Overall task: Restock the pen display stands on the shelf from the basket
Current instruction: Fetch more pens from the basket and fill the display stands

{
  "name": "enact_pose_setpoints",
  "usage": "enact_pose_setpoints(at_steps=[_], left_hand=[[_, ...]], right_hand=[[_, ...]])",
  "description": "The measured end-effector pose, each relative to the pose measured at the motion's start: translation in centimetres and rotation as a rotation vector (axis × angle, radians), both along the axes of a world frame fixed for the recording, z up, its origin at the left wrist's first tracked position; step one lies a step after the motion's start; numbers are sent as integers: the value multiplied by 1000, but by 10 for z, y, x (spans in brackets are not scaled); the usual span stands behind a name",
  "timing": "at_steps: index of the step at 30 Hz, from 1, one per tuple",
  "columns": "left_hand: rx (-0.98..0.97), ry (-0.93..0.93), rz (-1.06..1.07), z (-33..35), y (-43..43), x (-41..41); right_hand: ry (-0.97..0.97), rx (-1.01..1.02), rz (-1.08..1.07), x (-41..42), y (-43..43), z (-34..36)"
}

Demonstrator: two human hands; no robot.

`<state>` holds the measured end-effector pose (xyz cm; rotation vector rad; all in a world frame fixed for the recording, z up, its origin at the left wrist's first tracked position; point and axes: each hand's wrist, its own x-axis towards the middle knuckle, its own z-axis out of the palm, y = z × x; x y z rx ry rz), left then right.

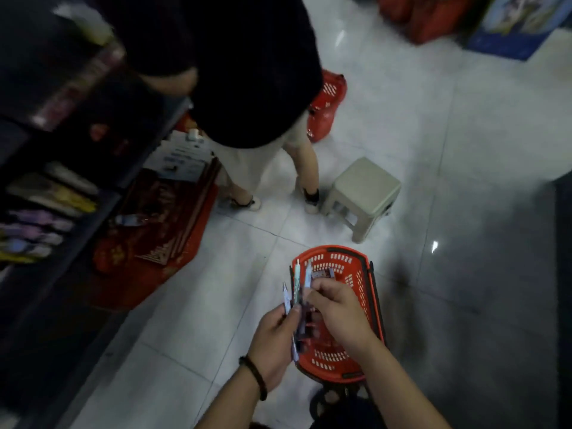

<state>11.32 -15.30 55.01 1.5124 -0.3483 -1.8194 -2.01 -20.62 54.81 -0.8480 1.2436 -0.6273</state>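
A red plastic basket (365, 274) sits on the white tiled floor below me, with small packets lying in it. Over its left rim my left hand (274, 339) grips a bunch of several pens (297, 283), tips pointing up. My right hand (339, 311) is right beside it, fingers pinching the same bunch near its middle. The dark shelf (62, 187) with rows of stationery runs along the left edge of the view. The pen display stands are not clearly distinguishable in the blur.
A person in a dark top stands close ahead by the shelf (247, 88). A beige plastic stool (362, 193) stands on the floor to the right of their feet. A second red basket (325, 106) lies behind them. Red packaged goods (154, 230) lie at the shelf's foot.
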Motion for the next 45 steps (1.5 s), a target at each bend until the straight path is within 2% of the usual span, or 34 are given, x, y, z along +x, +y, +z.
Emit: enact_pose_setpoints(at_steps=[3,7,10,13,16,20,24,28,30,35,45], left_hand=[[-79,-27,10,43,22,53],[-169,-168,63,66,61,143],[-231,-177,146,91,102,216],[-333,-142,275,121,143,286],[-455,-139,437,155,169,352],[-540,-200,563,175,207,426],[-532,-242,708,173,241,486],[-558,-266,825,171,261,550],[-548,-317,873,172,265,588],[-469,-477,881,171,281,678],[-278,-539,1052,150,302,805]], right_hand=[[-19,-102,-7,44,12,49],[-48,-250,83,126,44,100],[-69,-281,111,199,82,123],[-119,-282,185,269,119,133],[-76,-354,322,333,136,154],[-64,-399,471,413,149,178],[-175,-331,480,498,159,182],[-360,-97,386,604,169,182],[-404,-49,380,656,172,182],[-326,-202,578,767,167,189],[-173,-359,823,942,179,183]])
